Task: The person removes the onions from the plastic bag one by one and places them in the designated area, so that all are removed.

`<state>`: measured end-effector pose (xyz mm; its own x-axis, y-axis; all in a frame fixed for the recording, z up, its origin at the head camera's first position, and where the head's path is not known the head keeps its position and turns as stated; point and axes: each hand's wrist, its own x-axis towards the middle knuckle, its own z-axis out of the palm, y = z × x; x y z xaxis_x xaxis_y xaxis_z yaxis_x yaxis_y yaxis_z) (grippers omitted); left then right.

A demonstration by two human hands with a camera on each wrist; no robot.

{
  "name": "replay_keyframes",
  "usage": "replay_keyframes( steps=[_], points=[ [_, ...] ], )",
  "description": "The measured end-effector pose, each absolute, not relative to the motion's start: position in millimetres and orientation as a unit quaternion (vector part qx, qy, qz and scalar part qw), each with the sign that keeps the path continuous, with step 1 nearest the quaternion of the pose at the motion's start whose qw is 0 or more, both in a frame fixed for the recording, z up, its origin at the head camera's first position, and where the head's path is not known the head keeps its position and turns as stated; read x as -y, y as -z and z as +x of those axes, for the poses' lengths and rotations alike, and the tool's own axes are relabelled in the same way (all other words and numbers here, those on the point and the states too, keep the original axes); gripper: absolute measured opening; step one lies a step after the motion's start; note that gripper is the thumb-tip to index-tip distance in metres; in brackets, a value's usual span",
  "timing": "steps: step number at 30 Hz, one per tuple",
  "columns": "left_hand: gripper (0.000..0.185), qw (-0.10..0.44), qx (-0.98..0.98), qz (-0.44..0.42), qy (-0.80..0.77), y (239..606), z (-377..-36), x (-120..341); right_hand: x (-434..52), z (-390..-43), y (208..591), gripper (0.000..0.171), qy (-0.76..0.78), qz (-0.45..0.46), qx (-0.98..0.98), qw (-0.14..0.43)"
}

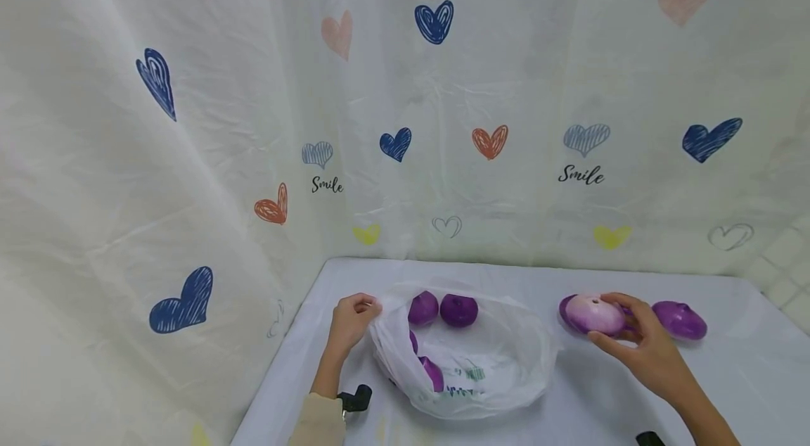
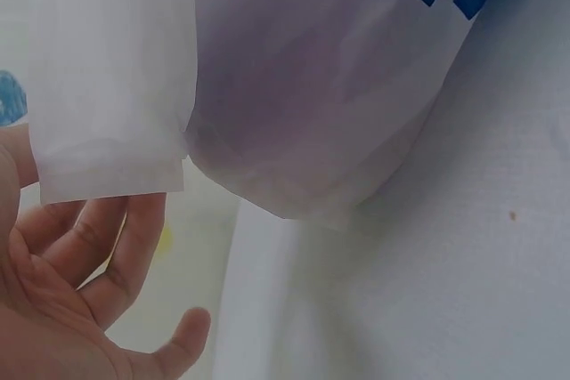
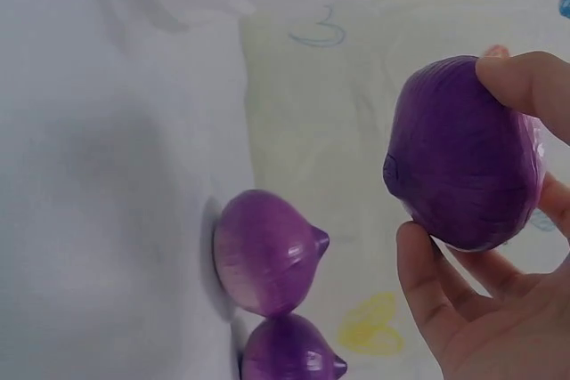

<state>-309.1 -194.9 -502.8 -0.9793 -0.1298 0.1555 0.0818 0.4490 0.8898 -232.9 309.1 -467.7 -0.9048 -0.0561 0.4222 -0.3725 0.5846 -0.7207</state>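
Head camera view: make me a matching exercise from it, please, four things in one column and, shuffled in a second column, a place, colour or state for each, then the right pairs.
Column one
1. Left hand
2. Right hand
3. Plastic bag
4. Backdrop

Column two
A. White, open at the top, with purple onions inside
B. Pale, printed with hearts
C. Holds a purple-and-pale onion
D. At the rim of a white, open container

Right pairs: 1-D, 2-C, 3-A, 4-B
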Motion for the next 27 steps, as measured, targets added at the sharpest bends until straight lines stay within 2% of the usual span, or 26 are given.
replay_keyframes(
  steps=[14, 27],
  points=[
    [0.016, 0.102, 0.845, 0.013, 0.526, 503, -311, 196, -326, -241, 494, 0.063, -0.435, 0.116, 0.879, 0.158],
    [0.016, 0.107, 0.844, 0.011, 0.525, 503, -309, 195, -333, -243, 512, 0.065, -0.411, 0.085, 0.903, 0.092]
  ],
)
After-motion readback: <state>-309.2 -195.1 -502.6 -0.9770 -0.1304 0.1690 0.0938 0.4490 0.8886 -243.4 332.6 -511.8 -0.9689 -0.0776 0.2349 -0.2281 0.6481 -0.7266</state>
